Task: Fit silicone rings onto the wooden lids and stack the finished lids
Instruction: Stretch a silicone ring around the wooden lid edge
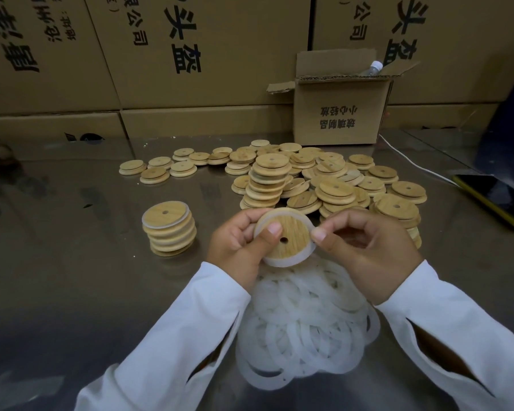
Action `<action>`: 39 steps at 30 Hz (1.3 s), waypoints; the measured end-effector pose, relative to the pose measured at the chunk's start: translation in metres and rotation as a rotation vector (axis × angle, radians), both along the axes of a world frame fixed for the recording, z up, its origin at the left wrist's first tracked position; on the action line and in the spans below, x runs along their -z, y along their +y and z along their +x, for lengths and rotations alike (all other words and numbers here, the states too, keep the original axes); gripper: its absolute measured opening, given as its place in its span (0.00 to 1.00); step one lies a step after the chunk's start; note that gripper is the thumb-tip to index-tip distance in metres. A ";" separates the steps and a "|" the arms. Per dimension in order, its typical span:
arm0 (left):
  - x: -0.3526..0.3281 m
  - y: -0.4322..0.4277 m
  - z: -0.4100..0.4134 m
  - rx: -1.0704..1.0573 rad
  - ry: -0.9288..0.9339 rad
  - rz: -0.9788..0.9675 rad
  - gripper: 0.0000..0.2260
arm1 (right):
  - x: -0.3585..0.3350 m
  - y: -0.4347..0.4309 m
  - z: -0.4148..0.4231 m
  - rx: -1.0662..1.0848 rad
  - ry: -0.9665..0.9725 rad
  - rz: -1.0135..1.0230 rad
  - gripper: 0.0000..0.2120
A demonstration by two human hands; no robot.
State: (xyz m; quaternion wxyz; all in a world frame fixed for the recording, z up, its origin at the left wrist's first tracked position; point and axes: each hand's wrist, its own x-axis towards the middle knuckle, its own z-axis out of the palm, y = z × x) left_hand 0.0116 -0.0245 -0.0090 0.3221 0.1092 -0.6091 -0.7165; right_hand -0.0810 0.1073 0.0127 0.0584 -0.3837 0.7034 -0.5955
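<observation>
head view, the only one here: both hands are up over the steel table, working on one wooden lid. the left hand has its fingers curled round the lid's left edge, with the thumb pressed flat on the wood face just beside the little centre hole. the right hand pinches the right rim, where a silicone ring wraps around the lid. the ring shows as a white band along the bottom and right edges, but i can't tell if it's seated all the way round. right under the hands there's a loose pile of rings, all translucent white and overlapping, lying between the two white sleeves. to the left, well apart from the hands, is the finished stack, a short neat column of lids with white bands showing between them. behind the hands is a big heap of bare lids, some in small stacks and some scattered off to the left. at the back there's a small open box with a bottle poking out of the top, and big printed cartons forming a wall behind everything. over at the right edge a phone lies flat, with a white cable running toward it.
</observation>
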 end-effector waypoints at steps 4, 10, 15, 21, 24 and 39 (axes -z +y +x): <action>-0.004 -0.001 0.004 -0.007 0.023 -0.026 0.11 | 0.003 0.001 0.004 0.037 0.064 -0.014 0.03; -0.002 0.006 0.001 -0.044 -0.011 -0.101 0.11 | 0.011 -0.001 0.006 0.168 0.335 0.074 0.04; -0.004 0.008 0.001 -0.118 0.018 -0.081 0.11 | 0.010 -0.001 0.008 0.199 0.245 0.058 0.09; -0.006 0.014 0.002 -0.105 0.121 -0.054 0.12 | 0.009 0.002 0.007 0.239 0.243 -0.071 0.02; -0.004 0.013 0.001 -0.024 0.111 -0.004 0.12 | 0.009 0.001 0.005 0.247 0.231 -0.111 0.03; -0.003 0.016 0.003 -0.045 -0.169 -0.274 0.04 | 0.012 -0.002 0.005 0.127 0.291 0.000 0.03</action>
